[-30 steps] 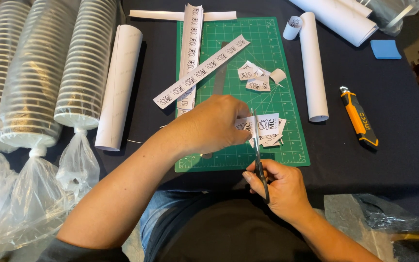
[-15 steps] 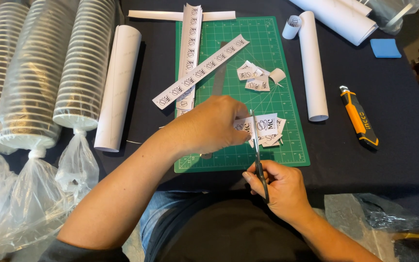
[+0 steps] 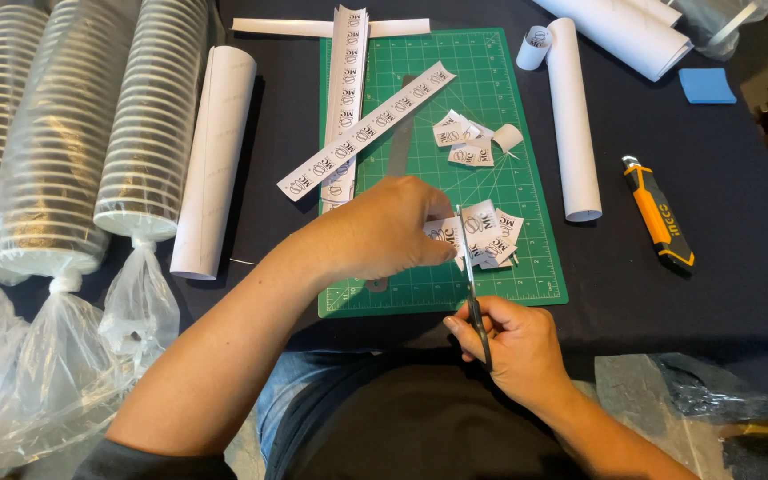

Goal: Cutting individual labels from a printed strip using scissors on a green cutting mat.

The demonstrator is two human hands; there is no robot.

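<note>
**Scissors cutting a printed sticker strip over the green cutting mat**

Left hand pinches a short piece of white sticker strip, printed with round black logos, fingertips closed on its left end. The strip sits just above the lower right part of the green cutting mat, sticking out rightward from the fingers. Right hand grips the scissors, fingers curled through the handles, held near the body just past the mat's front edge. The blades point away from the person and reach the right end of the held strip; cannot tell how far apart the blades are.

Directly right of the blades, touching the strip's end, lies a small pile of cut stickers, white squares with the same black print, some overlapping. A second, smaller pile of cut pieces lies further up the mat, well apart from both hands.

Two long uncut strips cross each other on the mat's upper left, one upright, one diagonal. A white paper roll lies left of the mat, another paper roll right of it. An orange utility knife rests on the black tablecloth, far right. Bagged stacks of cups lie at far left.
</note>
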